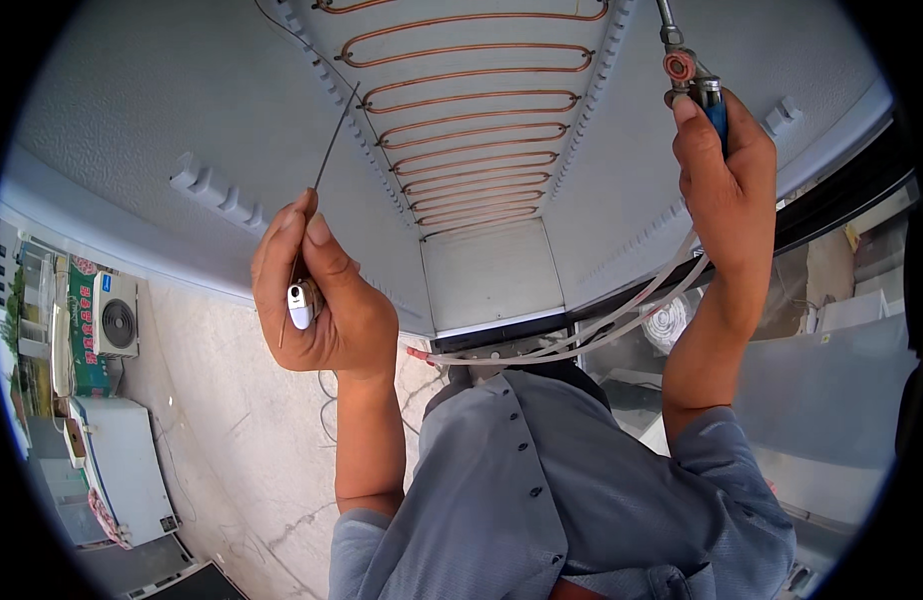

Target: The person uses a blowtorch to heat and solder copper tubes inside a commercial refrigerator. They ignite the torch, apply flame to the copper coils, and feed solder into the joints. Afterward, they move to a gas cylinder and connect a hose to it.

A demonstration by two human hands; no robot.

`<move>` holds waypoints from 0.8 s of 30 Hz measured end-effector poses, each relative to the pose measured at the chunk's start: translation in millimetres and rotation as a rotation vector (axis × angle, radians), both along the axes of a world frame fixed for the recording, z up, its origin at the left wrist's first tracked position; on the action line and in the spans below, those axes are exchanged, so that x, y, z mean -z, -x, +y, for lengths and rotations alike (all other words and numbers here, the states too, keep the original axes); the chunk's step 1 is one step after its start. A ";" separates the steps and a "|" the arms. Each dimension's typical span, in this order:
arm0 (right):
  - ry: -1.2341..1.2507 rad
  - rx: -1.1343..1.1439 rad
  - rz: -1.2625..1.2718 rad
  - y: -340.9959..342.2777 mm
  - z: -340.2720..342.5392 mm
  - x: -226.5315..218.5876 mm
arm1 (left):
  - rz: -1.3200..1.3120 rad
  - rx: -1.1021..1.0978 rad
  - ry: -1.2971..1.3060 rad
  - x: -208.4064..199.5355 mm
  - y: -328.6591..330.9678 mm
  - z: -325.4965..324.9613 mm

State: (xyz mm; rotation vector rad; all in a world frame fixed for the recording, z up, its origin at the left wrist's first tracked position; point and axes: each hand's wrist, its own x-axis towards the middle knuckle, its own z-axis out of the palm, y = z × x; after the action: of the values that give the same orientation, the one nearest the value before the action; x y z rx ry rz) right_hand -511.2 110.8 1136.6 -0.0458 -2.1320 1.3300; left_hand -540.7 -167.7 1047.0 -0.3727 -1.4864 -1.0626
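Observation:
My left hand [327, 290] is closed, pinching a thin dark metal rod [340, 132] between thumb and fingertips. The rod slants up toward the cabinet's left inner wall. A small white lighter [301, 304] is tucked in the same palm. My right hand [722, 180] is closed around a gas torch [716, 108] with a red round knob and a blue part at its grip. The torch's metal tube runs up past the picture's top edge, so its tip is hidden. Bent copper tubing [472, 98] zigzags along the cabinet's back panel, between and beyond both hands.
Pale hoses [637, 318] hang from beside my right wrist and cross in front of my waist. Light walls of the cabinet [92, 130] rise on both sides, with white ridged supports [217, 188]. A white chest freezer [127, 465] and an outdoor air-conditioner unit [117, 315] stand at left.

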 end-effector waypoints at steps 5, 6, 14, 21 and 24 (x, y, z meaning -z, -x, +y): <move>0.109 0.008 -0.103 -7.3 6.7 41.9 | -0.154 -0.077 0.124 44.0 -44.7 -9.2; 0.168 0.028 -0.142 -12.3 3.8 47.3 | -0.206 -0.084 0.139 52.4 -56.1 -9.5; 0.224 0.192 -0.250 -60.2 -3.7 117.2 | -0.479 -0.021 0.262 123.9 -112.6 -33.8; 0.295 0.382 -0.276 -125.0 -27.6 144.7 | -0.611 0.180 0.284 161.1 -133.4 -67.8; 0.237 0.445 -0.278 -144.8 -41.0 153.5 | -0.654 0.266 0.282 169.9 -143.7 -80.5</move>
State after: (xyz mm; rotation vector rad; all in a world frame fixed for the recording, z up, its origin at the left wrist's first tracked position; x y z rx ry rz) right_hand -366.4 69.8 983.1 -0.7952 -2.0059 1.3486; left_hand -397.1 -248.3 877.0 -0.4539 -2.2310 -1.2554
